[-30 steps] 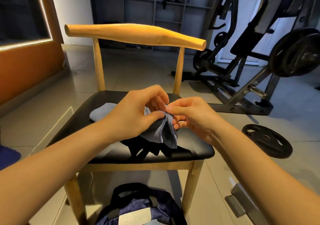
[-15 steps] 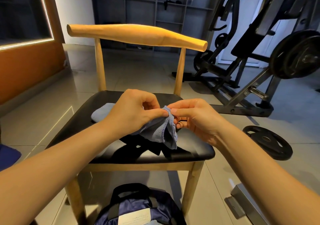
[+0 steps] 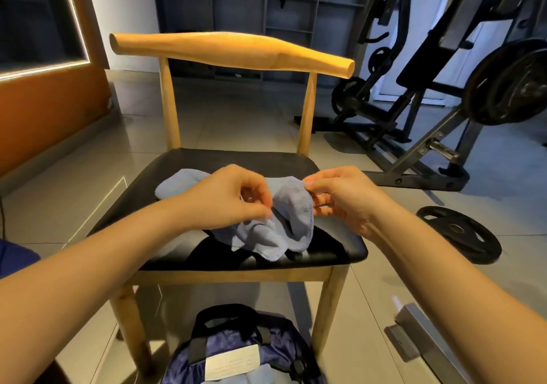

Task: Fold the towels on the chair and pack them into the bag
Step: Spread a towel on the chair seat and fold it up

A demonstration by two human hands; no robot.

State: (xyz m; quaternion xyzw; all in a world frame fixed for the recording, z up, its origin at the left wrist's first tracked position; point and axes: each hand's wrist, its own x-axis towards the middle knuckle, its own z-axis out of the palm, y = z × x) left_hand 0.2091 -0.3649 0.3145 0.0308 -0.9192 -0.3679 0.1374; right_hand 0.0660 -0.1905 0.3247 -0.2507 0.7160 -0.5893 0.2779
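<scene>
Head view: over the last second the two hands have drawn apart. A moment ago they met almost fingertip to fingertip with the blue towel (image 3: 293,218) bunched between them. Now the left hand (image 3: 233,197) pinches a fold of it with curled fingers and thumb, and the right hand (image 3: 340,197) pinches the top edge at a corner, so a short stretch of hem is pulled open between them. The towel is lifted a little above the front of the chair (image 3: 231,51) seat, its lower part hanging crumpled and touching the seat. This looks like the person searching for edges and corners before a first fold, so folding has hardly started.

The pale blue patch behind the left hand may be the same towel's far end or a second one; the hand hides the join. Something dark lies under the towel on the black seat, and I cannot tell whether it is cloth or straps. The bag (image 3: 236,351) stands on the floor below the seat, cut off by the frame's bottom edge, so its contents are unclear.
</scene>
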